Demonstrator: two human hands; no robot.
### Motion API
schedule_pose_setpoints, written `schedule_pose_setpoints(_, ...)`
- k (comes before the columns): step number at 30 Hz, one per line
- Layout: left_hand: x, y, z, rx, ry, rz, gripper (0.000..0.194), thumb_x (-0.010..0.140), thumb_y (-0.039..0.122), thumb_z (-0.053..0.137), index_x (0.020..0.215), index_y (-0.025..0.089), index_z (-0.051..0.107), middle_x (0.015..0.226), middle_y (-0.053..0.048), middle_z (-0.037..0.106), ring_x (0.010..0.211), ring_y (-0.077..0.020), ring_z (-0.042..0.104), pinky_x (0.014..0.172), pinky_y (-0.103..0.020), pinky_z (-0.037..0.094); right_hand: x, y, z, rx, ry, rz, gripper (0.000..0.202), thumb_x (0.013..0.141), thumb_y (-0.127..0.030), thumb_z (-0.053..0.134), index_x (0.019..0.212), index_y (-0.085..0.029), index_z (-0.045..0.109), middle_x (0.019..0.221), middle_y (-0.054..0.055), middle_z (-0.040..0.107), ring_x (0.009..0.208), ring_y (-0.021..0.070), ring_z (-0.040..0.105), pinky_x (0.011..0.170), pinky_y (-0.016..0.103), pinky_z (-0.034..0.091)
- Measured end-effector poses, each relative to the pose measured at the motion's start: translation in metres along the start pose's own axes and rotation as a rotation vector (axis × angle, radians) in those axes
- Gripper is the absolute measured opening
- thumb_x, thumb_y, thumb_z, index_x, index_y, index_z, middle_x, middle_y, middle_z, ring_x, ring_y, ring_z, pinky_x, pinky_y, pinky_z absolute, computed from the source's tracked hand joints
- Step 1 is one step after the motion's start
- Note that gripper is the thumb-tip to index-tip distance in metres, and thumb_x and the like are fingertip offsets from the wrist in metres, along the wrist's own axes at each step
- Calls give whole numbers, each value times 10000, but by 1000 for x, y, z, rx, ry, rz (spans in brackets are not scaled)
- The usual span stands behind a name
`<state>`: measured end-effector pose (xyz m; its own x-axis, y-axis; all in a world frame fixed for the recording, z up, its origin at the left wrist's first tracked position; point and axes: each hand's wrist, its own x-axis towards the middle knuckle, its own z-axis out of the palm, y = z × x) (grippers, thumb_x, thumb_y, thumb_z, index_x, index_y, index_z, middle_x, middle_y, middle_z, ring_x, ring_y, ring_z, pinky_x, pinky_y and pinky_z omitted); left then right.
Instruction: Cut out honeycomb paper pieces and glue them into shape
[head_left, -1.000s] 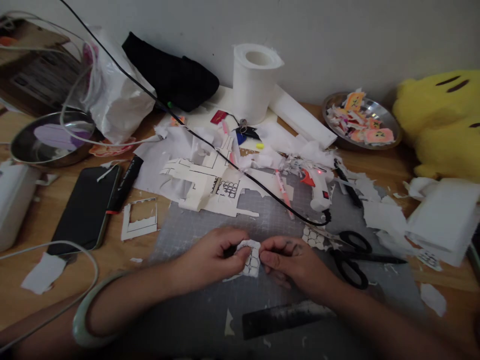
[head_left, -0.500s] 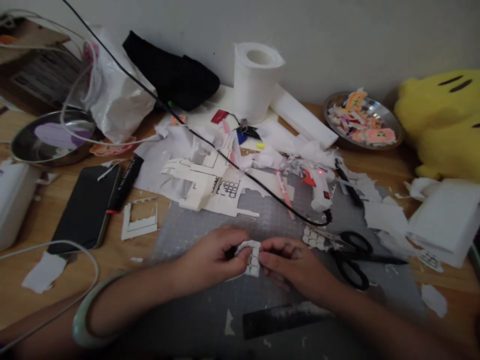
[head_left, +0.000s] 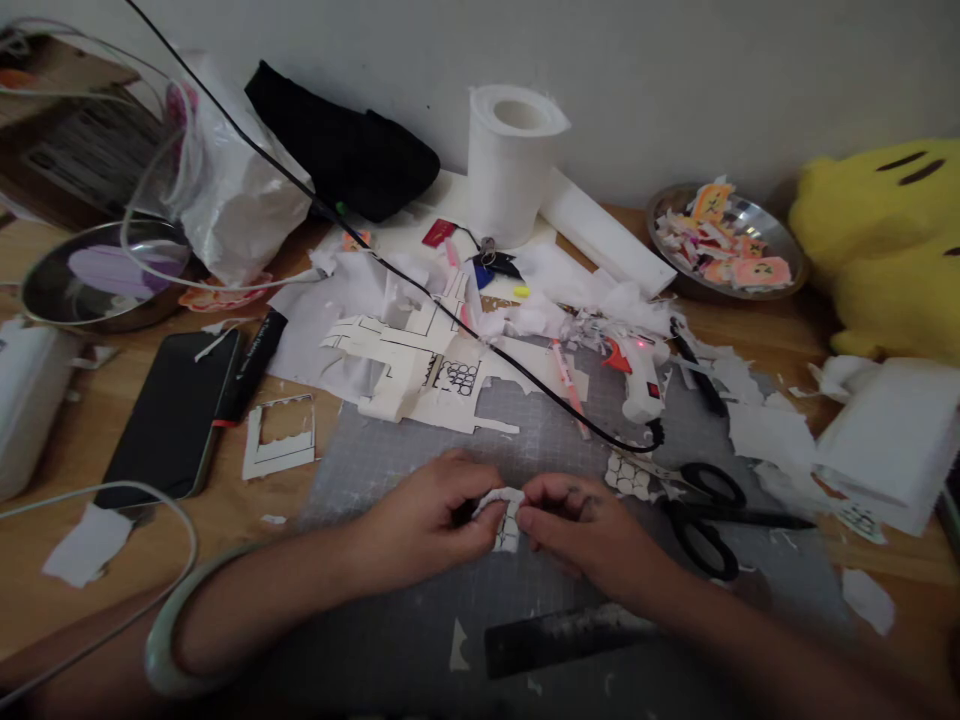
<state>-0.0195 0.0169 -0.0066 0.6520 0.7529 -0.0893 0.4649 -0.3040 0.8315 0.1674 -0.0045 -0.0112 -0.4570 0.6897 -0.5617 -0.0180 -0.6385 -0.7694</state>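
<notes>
Between my two hands is a small white paper piece (head_left: 508,530) with black rounded outlines drawn on it. My left hand (head_left: 454,505) pinches its left side, thumb and fingers pressed together. On its right side, my right hand (head_left: 574,515) grips the edge with thumb and fingertips; the fingers hide part of the piece. Below the hands lies a grey cutting mat (head_left: 405,620). A second outlined paper piece (head_left: 628,475) rests right of my right hand, by the black-handled scissors (head_left: 701,555). Farther back stands a cut and folded white paper model (head_left: 420,350).
A white glue gun (head_left: 643,385) with a lit red light lies beyond the hands, its black cable (head_left: 360,245) crossing the scene. A dark ruler (head_left: 562,640) lies in front. Phone (head_left: 176,410) and black marker (head_left: 251,365) are at left. Paper scraps lie around; a paper roll (head_left: 510,170) stands behind.
My hands have come slightly closer together on the paper piece, and less of it shows between the fingers. The surrounding things have not visibly moved.
</notes>
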Motion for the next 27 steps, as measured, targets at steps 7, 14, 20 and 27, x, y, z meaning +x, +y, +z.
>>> schedule_pose_setpoints(7, 1, 3, -3, -23, -37, -7, 281, 847, 323, 408, 617, 175, 474, 573, 27, 474, 577, -114, 451, 569, -224, 349, 1, -2, 1, 50, 36, -18, 309, 683, -426, 705, 693, -157, 553, 520, -81, 450, 367, 14, 296, 343, 175, 188)
schedule_pose_setpoints(14, 3, 5, -5, -87, -79, -76, 279, 866, 296, 374, 706, 163, 559, 640, 4, 558, 640, -128, 498, 626, -239, 383, 3, 2, -1, 141, 23, -27, 340, 670, -450, 725, 739, -150, 580, 561, -67, 497, 355, 10, 311, 338, 178, 238)
schedule_pose_setpoints(20, 3, 5, -7, -169, -72, -100, 296, 875, 317, 364, 705, 156, 546, 653, 4, 549, 621, -121, 485, 601, -230, 381, 4, 4, 0, 118, 22, -16, 375, 638, -478, 738, 749, -159, 574, 563, -71, 510, 355, 14, 332, 346, 180, 255)
schedule_pose_setpoints(27, 2, 5, -5, -137, -48, -83, 282, 869, 296, 384, 647, 166, 501, 610, 22, 498, 599, -113, 455, 585, -224, 361, 3, 4, -1, 86, -7, -22, 367, 662, -486, 720, 765, -168, 568, 575, -68, 515, 375, 24, 350, 357, 187, 265)
